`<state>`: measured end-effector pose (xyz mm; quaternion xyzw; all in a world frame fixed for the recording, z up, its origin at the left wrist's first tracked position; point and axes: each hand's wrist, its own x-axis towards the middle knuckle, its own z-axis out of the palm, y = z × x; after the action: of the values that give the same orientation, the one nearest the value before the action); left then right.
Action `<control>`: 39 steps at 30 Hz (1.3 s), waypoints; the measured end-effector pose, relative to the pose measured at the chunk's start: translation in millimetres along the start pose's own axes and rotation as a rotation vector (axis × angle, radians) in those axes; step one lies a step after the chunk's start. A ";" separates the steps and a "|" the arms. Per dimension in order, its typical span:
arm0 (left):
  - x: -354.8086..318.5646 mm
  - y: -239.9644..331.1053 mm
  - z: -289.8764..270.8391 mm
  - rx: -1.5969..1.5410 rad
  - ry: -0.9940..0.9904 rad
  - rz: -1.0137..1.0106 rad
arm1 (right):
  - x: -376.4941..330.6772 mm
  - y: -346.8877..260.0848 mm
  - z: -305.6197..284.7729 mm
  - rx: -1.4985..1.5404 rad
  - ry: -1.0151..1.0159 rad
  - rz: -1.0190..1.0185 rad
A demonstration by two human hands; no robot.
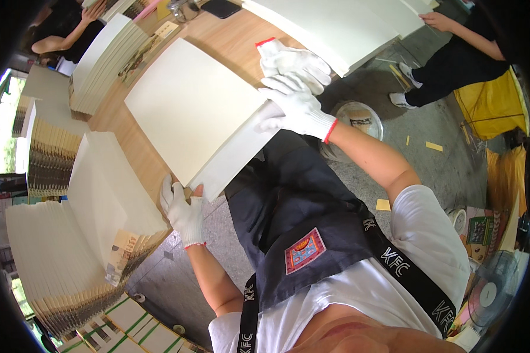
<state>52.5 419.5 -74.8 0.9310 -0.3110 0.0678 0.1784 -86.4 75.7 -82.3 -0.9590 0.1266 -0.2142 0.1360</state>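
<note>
A thick stack of large cream-white paper sheets (197, 106) lies at an angle on the wooden table in front of me, its near side hanging toward my apron. Both my hands wear white knit gloves with red cuffs. My left hand (184, 213) grips the stack's near-left corner, its bare thumb tip showing against the side. At the right corner, my right hand (297, 109) clasps the stack, thumb on the near side and fingers along the far edge; the fingertips' exact contact is hard to see. Just beyond it lies a loose white glove (293, 62) with a red cuff.
Bundles of paper (106, 65) stand to the left, with more fanned stacks (59, 265) nearer. A large white sheet pile (347, 26) is at the far right, where another person's hand (439, 22) rests. A phone (221, 7) and a bucket (374, 117) are also there.
</note>
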 end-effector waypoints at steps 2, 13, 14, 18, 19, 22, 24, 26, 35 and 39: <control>-0.1 1.1 0.8 -0.005 0.003 -0.005 | -1.2 1.0 2.4 0.007 -0.005 0.006; 3.5 -3.5 -1.3 0.007 0.037 0.073 | 3.4 5.0 3.6 -0.144 -0.059 -0.024; 1.9 -3.6 -0.6 0.015 0.030 0.040 | 5.0 2.5 -0.5 -0.158 -0.061 -0.033; -1.1 1.9 -9.5 0.015 -0.018 -0.037 | 4.6 2.1 9.3 -0.123 -0.064 -0.045; -1.1 3.1 -10.4 0.012 -0.035 -0.047 | 4.4 2.7 9.9 -0.118 -0.062 -0.050; -1.2 3.0 -9.1 0.003 -0.037 -0.055 | 4.7 2.3 8.6 -0.121 -0.059 -0.048; -1.5 3.7 -8.2 -0.008 -0.023 -0.048 | 4.8 3.6 8.2 -0.130 -0.052 -0.059; 0.0 4.6 -3.9 0.000 -0.017 -0.028 | 3.3 10.8 7.5 -0.153 -0.038 -0.080; 1.7 3.5 -7.5 0.007 -0.040 -0.027 | 2.9 7.3 9.5 -0.112 -0.074 -0.038; 2.3 4.2 -8.1 0.006 -0.054 -0.036 | 3.0 7.0 7.1 -0.103 -0.084 -0.030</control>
<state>51.7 418.1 -65.5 0.9384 -0.2989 0.0405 0.1685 -81.9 69.7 -89.6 -0.9746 0.1174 -0.1692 0.0882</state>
